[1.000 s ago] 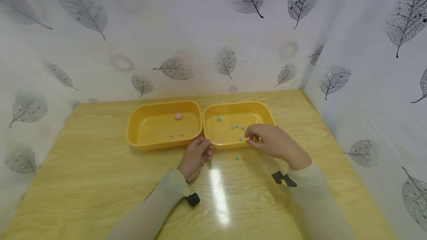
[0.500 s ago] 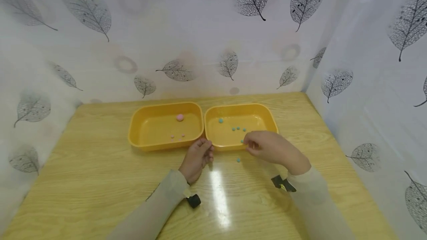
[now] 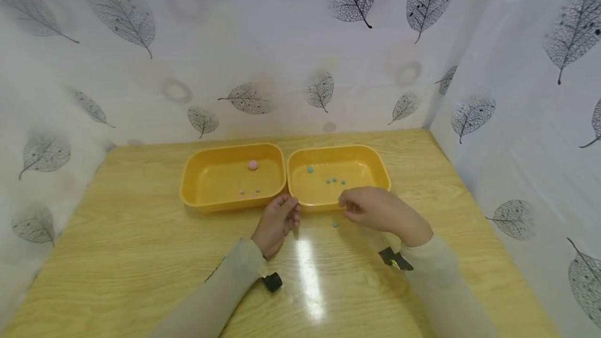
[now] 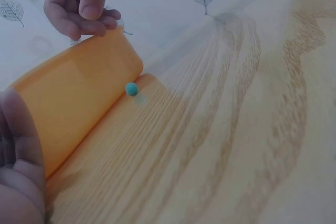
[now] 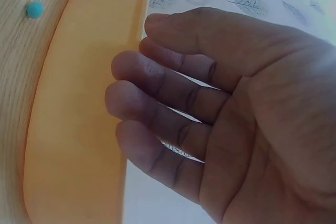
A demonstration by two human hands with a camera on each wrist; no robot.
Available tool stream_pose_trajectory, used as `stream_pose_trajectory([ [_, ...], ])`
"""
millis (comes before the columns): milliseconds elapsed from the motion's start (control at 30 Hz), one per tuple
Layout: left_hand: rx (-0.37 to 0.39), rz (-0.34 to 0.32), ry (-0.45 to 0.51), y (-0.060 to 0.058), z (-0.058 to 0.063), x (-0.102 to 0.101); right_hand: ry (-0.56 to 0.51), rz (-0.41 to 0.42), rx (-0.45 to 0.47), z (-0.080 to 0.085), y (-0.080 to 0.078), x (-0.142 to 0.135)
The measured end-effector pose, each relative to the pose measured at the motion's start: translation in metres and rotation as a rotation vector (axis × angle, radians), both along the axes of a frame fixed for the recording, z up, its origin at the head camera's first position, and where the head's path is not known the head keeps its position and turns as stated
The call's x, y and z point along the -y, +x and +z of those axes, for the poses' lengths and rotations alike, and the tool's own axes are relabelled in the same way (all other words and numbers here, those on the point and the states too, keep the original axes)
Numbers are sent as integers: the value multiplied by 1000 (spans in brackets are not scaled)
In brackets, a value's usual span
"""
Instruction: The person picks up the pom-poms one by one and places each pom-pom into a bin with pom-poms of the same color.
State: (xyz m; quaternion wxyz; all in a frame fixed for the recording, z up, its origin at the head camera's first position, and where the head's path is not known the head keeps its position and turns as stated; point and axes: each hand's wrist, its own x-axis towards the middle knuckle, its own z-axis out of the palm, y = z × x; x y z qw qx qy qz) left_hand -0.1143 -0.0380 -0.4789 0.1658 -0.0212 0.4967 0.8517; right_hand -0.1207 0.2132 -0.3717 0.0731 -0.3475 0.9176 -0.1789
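Two yellow plastic trays stand side by side: the left tray (image 3: 188, 204) with pink balls, the right tray (image 3: 382, 163) with several blue-green balls (image 3: 334, 180). My left hand (image 3: 276, 223) holds the right tray's rim at its near left corner, thumb on top. My right hand (image 3: 377, 212) hovers over that tray's near rim, fingers loosely bent and nothing visible between them. One blue-green ball just inside the rim is partly hidden by its fingertips. Another blue-green ball (image 4: 132, 88) lies on the table outside the tray's near wall.
In the left tray lie a larger pink ball (image 3: 253, 165) and small pink balls (image 3: 242, 192). The wooden table (image 3: 117, 254) meets leaf-patterned white sheeting (image 3: 263, 67) at the back and sides. Black straps with devices (image 3: 272, 281) sit at both wrists.
My right hand has lowered slightly toward the near rim and moved a little left, covering part of the ball there. The left hand stays at the tray's corner.
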Motion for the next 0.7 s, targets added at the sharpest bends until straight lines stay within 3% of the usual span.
stream_pose_trajectory([
  [700, -6, 1, -9, 1, 2, 1, 124, -1, 116, -13, 7, 19],
])
